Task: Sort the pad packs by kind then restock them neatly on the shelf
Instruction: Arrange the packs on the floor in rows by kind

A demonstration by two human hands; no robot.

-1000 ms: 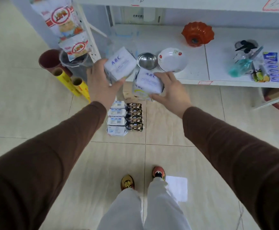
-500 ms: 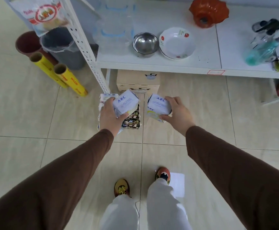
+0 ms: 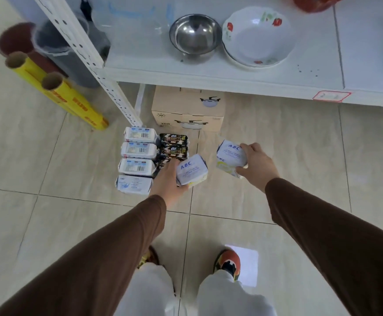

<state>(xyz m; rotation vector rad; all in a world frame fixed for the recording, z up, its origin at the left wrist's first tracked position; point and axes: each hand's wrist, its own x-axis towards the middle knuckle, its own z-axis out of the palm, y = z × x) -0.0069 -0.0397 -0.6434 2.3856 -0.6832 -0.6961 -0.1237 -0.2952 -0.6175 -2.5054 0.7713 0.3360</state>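
My left hand [image 3: 168,181] grips a white pad pack [image 3: 191,170] printed "ABC", low over the floor tiles. My right hand [image 3: 255,165] grips white "ABC" packs [image 3: 230,158], one on top of another with a yellow-marked end below. On the floor to the left lies a column of several white packs [image 3: 137,163] with barcodes up. Beside it runs a column of black packs [image 3: 173,145], its near end hidden by my left hand. The white shelf [image 3: 243,82] stands beyond them.
A steel bowl [image 3: 195,34] and a flowered white bowl [image 3: 257,36] sit on the shelf. A cardboard box [image 3: 188,110] stands under it. Yellow rolls [image 3: 58,92] and a grey bin [image 3: 72,58] stand at the left by the shelf post [image 3: 108,80]. My feet [image 3: 228,263] are below.
Both hands have come down from shelf height toward the floor with their packs. My head has tilted down, and the floor stacks now lie just left of my left hand.
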